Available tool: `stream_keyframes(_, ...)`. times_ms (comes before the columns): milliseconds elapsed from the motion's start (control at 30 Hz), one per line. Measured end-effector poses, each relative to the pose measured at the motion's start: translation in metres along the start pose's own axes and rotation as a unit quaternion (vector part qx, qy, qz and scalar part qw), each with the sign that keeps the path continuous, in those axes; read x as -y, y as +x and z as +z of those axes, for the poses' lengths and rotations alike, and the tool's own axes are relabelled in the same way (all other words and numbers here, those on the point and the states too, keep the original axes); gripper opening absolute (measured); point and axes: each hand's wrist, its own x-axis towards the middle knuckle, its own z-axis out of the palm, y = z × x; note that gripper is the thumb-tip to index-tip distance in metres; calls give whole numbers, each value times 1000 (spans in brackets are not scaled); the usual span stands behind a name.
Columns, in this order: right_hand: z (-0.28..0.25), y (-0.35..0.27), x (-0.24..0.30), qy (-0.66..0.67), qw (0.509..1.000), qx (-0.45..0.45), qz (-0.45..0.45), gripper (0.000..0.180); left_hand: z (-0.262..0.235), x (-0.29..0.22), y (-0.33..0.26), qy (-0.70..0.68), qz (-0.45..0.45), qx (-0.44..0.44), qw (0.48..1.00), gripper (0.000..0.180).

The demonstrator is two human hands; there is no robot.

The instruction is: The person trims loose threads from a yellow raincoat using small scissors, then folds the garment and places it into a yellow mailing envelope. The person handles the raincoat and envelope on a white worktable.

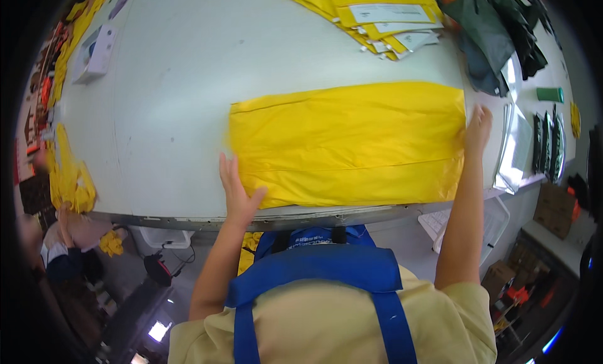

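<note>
Yellow mailer bag (345,144) is lying flat across the white counter (182,94), its long side running left to right, just in from the near edge in front of you. Your left hand (235,191) is resting open and flat, fingers together, on the counter at the bag's near-left corner, its grip released and only the palm side touching the plastic. Your right hand (478,130) is also lying open, fingers stretched, pressing at the bag's right edge with nothing clenched. Just right of that hand, clear plastic sleeves (515,147) are hanging over the counter's end. Farther back, a stack of yellow mailers with white labels (377,18) is sitting near the far edge, with dark green garments (490,34) piled beside it on the right. A small white box (94,53) is sitting well apart at the far left.
</note>
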Motion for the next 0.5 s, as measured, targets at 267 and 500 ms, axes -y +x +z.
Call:
stream_keyframes(267,-9,-50,17,-93,988,69,99,47,-7,7,-31,43,42,-80,995,53)
stream_keyframes(500,10,-52,-27,-147,987,-9,63,33,-30,-9,-13,132,123,100,978,44)
